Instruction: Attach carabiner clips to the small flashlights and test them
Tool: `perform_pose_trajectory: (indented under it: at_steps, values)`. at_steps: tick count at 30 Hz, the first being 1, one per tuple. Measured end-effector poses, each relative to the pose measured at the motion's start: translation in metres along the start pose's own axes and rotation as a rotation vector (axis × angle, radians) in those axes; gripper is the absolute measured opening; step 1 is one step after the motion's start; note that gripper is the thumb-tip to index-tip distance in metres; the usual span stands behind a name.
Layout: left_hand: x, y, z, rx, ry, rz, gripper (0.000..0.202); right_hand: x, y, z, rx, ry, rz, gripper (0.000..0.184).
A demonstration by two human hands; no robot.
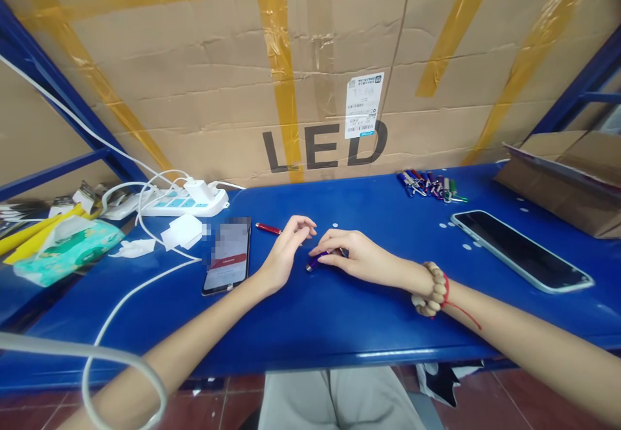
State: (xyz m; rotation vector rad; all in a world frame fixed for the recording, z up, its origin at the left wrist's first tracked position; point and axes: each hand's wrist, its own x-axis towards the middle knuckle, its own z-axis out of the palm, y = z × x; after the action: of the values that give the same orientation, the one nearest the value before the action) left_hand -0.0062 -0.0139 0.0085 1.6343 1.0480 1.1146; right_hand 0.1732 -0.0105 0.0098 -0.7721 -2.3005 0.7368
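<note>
My right hand (352, 252) is closed over a small purple metal tube with a silver end (315, 261), which looks like a mini keychain flashlight. The tube lies low against the table, and its far part is hidden beneath my fingers. Facing it, my left hand (290, 246) rests on its edge, fingers loosely bent and apart, with nothing visible in them. A slim red pen-like tube (268, 228) lies just behind my left hand, its right end partly covered by it.
A heap of coloured tubes with carabiner clips (431, 185) lies at the back. Phones lie at left (228, 258) and right (521, 249). Farther left are a power strip (184, 205), white cables, paper pieces (182, 231) and a tissue pack (68, 246). Cardboard boxes (204, 94) border the blue table (291, 326).
</note>
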Motion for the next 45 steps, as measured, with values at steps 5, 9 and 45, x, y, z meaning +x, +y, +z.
perform_pose_trajectory:
  at_steps: [5, 9, 45]
  values:
    - [0.002, -0.001, -0.003, 0.181, -0.013, -0.012, 0.013, 0.002, 0.003, -0.003, 0.027, 0.275, 0.035, 0.016]
    - [0.003, -0.003, -0.005, 0.160, -0.038, 0.038, 0.015, 0.004, 0.010, -0.003, 0.074, 0.306, 0.093, 0.020]
    - [0.008, -0.002, -0.002, -0.270, 0.052, -0.068, 0.031, 0.001, 0.002, 0.003, -0.063, 0.031, 0.099, 0.023]
